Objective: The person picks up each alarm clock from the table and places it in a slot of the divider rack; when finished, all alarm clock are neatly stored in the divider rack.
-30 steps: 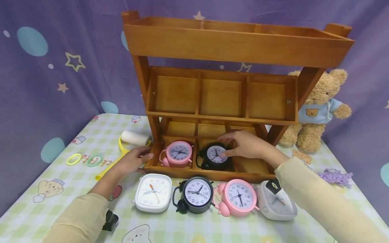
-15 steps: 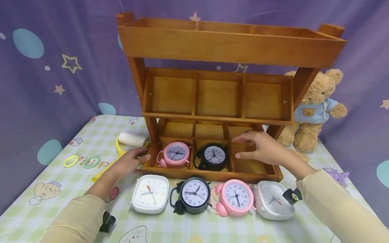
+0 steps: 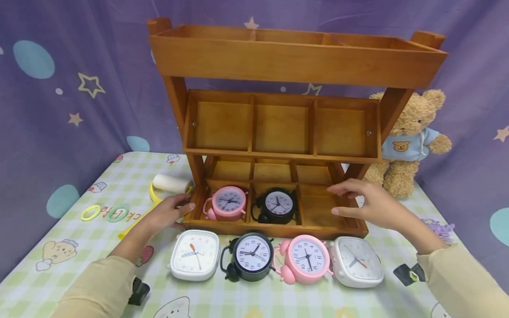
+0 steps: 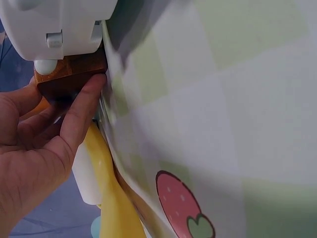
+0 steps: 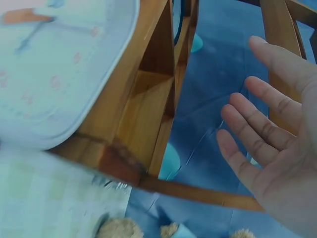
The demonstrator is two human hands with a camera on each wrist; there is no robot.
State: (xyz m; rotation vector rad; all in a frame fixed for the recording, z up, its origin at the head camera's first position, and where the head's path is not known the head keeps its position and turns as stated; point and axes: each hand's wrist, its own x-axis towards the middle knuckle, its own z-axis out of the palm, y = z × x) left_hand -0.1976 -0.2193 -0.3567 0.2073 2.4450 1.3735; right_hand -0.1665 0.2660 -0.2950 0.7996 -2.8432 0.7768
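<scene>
Our left hand (image 3: 169,211) rests with straight fingers on the wooden rack's (image 3: 278,132) lower left corner; the left wrist view shows the thumb pressing that corner. Our right hand (image 3: 374,204) hovers open, holding nothing, beside the bottom-right compartment. We count two clocks (image 3: 229,202) in the rack and four clocks (image 3: 251,256) on the table (image 3: 79,265).

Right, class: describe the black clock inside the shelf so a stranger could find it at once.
Start at the wooden shelf on the table and look at its bottom row of three boxes. The black clock stands in the middle box, with a pink clock to its left and an empty box to its right. Another black clock sits outside, on the table in front.
</scene>
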